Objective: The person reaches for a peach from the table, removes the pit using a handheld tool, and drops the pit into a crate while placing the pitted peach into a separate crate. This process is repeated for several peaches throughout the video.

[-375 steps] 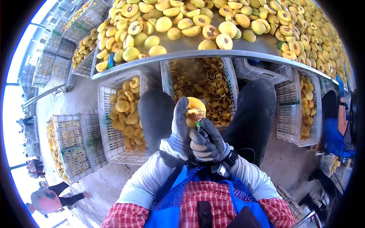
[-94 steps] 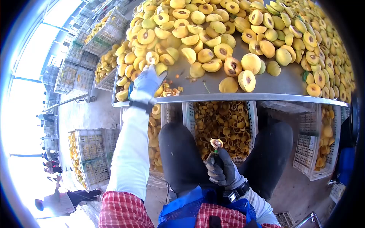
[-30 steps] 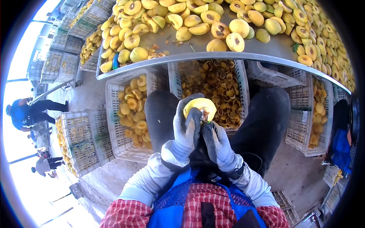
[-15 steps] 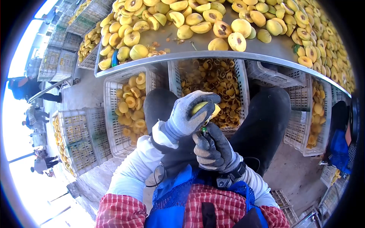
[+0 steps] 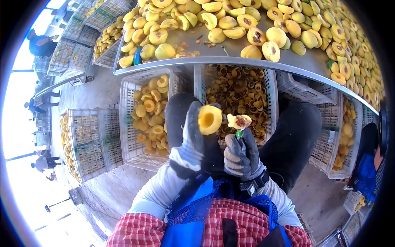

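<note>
My gloved left hand holds a pitted yellow peach half up over my lap, hollow side facing me. Close to its right, my gloved right hand grips a small green-handled scoop tool whose tip carries the cut-out pit core. The two hands are slightly apart. Below them are my dark trousers and a blue apron over a red checked shirt.
A metal table piled with yellow peach halves runs across the top. Under it stand white crates: pitted halves on the left, pit cores in the middle, more fruit at right. Other people stand far left and at right.
Half a second ago my left hand wrapped the peach half against the tool. Now the half is turned hollow side up and the tool has come away with the core on it.
</note>
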